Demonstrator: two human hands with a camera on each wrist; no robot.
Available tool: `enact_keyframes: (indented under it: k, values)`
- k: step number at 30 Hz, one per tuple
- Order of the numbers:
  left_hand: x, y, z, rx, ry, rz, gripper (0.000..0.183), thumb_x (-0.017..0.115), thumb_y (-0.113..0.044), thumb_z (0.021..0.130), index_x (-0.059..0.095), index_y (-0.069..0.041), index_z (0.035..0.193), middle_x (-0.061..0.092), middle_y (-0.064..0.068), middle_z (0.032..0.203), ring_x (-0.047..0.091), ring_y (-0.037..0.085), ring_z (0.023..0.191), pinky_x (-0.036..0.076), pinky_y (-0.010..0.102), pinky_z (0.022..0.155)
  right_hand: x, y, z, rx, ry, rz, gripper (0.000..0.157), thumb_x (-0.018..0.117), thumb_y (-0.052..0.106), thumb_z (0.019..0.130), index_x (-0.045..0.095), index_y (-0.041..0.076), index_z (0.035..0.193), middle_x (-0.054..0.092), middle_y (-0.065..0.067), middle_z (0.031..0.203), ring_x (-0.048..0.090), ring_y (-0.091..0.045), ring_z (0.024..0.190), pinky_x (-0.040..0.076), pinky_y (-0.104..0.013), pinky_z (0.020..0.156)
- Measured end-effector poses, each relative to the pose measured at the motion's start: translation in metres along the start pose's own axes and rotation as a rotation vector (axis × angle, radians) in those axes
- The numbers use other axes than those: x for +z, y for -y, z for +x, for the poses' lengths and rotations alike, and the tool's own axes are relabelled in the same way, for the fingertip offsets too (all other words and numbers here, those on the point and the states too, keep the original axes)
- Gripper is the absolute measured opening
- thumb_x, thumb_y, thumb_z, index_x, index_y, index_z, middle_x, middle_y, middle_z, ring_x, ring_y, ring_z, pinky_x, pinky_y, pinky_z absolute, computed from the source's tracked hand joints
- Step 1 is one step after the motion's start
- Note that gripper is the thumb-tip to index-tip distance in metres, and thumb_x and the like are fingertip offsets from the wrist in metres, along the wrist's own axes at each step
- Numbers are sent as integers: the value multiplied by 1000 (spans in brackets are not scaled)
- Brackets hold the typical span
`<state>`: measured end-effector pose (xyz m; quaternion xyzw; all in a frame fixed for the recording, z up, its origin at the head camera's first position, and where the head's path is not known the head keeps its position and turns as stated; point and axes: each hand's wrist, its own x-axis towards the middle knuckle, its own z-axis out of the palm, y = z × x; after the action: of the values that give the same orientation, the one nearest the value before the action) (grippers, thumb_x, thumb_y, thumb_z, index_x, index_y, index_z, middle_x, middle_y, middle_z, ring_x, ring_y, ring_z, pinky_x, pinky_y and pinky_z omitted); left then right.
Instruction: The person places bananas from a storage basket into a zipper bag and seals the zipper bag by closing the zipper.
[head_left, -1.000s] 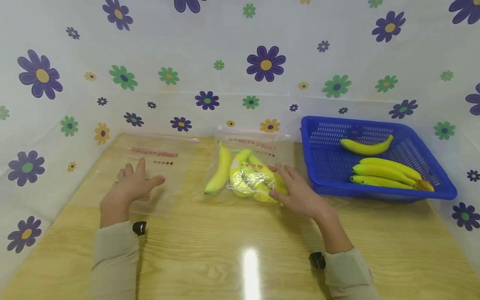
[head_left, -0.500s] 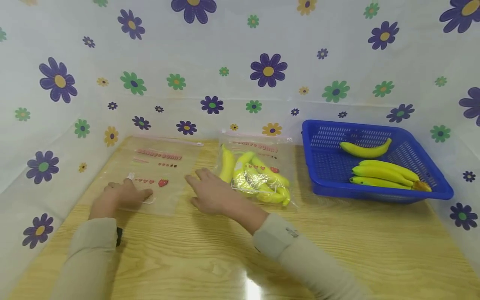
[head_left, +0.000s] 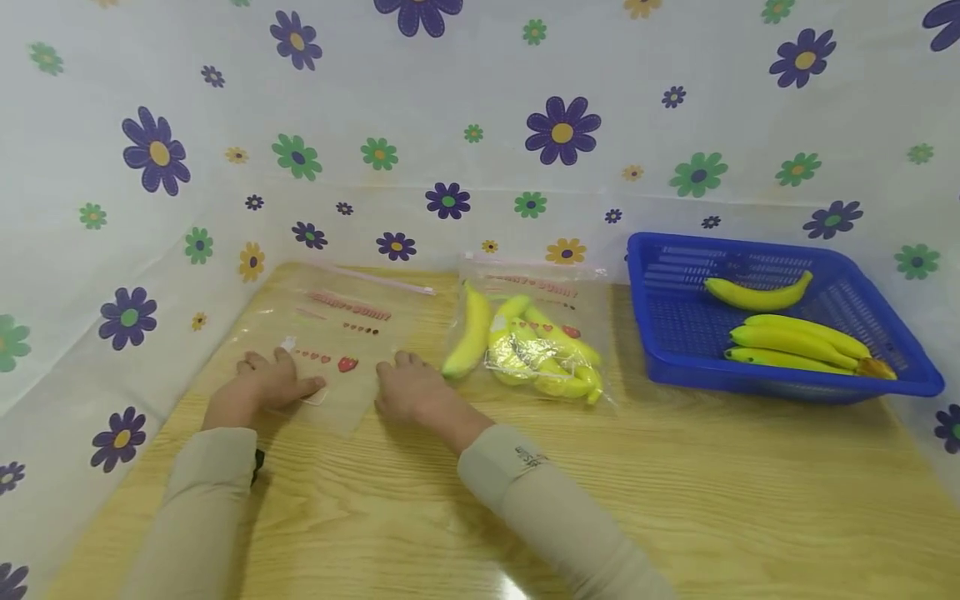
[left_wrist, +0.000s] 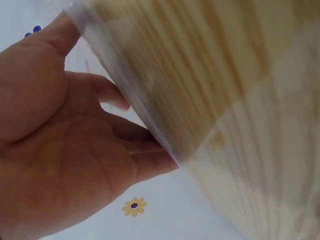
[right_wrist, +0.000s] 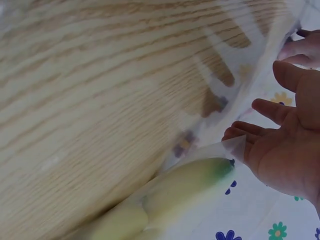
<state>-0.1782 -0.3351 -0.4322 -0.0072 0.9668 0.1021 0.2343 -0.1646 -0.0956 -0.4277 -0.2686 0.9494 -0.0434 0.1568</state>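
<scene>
Sheeting [head_left: 450, 83] with printed flowers is hung behind a wood-grain worktop [head_left: 390, 517]. A blue plastic basket [head_left: 750, 382] is set on the right, with a bunch of bananas [head_left: 798, 343] and one loose banana [head_left: 757, 293] kept in it. An empty zip bag [head_left: 337, 346] is spread flat on the left of the worktop. Near the middle, a filled zip bag [head_left: 588, 304] is laid, with more bananas [head_left: 475, 333] seen through its clear plastic. The empty bag's lower left part is touched by the left hand [head_left: 258, 385], its fingers loose and not clenched. The right hand [head_left: 416, 390] is held by the bag's right edge, fingers relaxed, nothing seen grasped; whether the edge is touched cannot be told.

The empty bag should be very light, floppy and slippery. It would best be pinched just below the zip strip [head_left: 390, 282].

A second ago, the right hand was held over the filled bag's right side; now it has been brought across to the gap between both bags. The left hand is still kept on the empty bag.
</scene>
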Motion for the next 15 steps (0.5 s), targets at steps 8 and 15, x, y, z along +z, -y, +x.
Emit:
enact_keyframes:
  k: [8, 15]
  values:
    - [-2, -8, 3, 104, -33, 21, 98, 57, -49, 96, 17, 30, 138, 6, 65, 130, 9, 77, 127, 14, 76, 107, 11, -12, 0, 25, -16, -49, 51, 42, 43, 104, 38, 19, 149, 40, -10, 147, 33, -26, 143, 35, -39, 113]
    - [-15, -3, -5, 166, -63, 111, 79, 63, -39, 94, 31, 23, 132, 33, 57, 118, 33, 71, 115, 32, 72, 99, 13, -7, -4, -68, -64, -126, 43, 42, 47, 104, 54, 21, 137, 44, -10, 147, 31, -29, 144, 31, -43, 116]
